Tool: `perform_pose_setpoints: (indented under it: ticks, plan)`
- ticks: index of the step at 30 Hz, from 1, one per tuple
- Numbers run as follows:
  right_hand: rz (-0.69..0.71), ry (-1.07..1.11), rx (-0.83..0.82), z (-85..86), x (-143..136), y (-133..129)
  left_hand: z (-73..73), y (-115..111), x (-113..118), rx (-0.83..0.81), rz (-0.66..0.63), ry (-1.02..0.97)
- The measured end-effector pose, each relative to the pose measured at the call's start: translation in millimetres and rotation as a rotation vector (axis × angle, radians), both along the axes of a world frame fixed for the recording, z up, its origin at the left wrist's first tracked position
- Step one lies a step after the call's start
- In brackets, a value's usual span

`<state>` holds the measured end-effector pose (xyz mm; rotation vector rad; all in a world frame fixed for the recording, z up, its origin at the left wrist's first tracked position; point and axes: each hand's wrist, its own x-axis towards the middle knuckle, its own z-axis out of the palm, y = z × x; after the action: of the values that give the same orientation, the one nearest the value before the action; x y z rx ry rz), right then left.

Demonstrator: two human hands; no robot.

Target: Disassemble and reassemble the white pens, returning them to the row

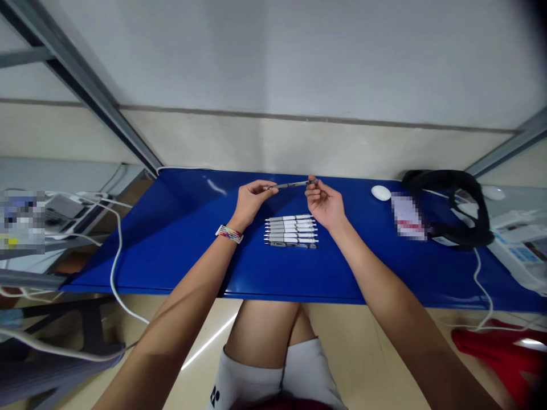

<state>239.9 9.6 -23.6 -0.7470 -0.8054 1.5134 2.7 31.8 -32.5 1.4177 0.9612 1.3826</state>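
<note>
A grey, partly see-through pen (293,184) is held level above the far half of the blue table. My left hand (251,202) pinches its left end between thumb and fingers. Its right end sits in the fingertips of my right hand (327,205), which are closed on it. Just below, several white pens with grey grips (290,228) lie side by side in a stacked row on the table. At the near end of that row lies a darker grey pen (291,245), parallel to the others.
The blue table (179,245) reaches back to a pale wall. On its right are a white mouse-shaped object (380,193), a blurred packet (408,216) and a black headband-like strap (482,210). White cables (114,267) hang at both sides. Metal posts (102,108) frame the bay.
</note>
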Motion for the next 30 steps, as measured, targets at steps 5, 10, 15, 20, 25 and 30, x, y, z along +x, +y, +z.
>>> perform_pose_setpoints:
  ticks: [5, 10, 15, 20, 25, 30]
  plan:
    - [-0.007, -0.014, 0.019, -2.4, 0.2, 0.5, 1.3, -1.5, -0.7, -0.006, 0.003, 0.017]
    - [-0.025, -0.077, 0.038, -4.8, 1.5, 2.7, 1.1, -1.5, -0.5, -0.006, 0.004, 0.010]
    - [-0.031, 0.003, 0.045, -8.4, 0.4, 4.7, 2.2, -2.7, 0.4, -0.016, 0.013, -0.001]
    - [-0.010, -0.008, 0.058, -9.5, 0.3, 3.4, 2.4, -2.6, 0.2, -0.014, 0.016, 0.003]
    - [-0.021, 0.064, 0.014, -1.4, -1.7, -1.1, 1.3, -1.4, -0.3, -0.017, 0.016, -0.002]
    - [0.023, 0.288, -0.109, 6.2, -4.8, -3.9, 2.2, -1.8, -0.3, -0.022, 0.019, -0.008]
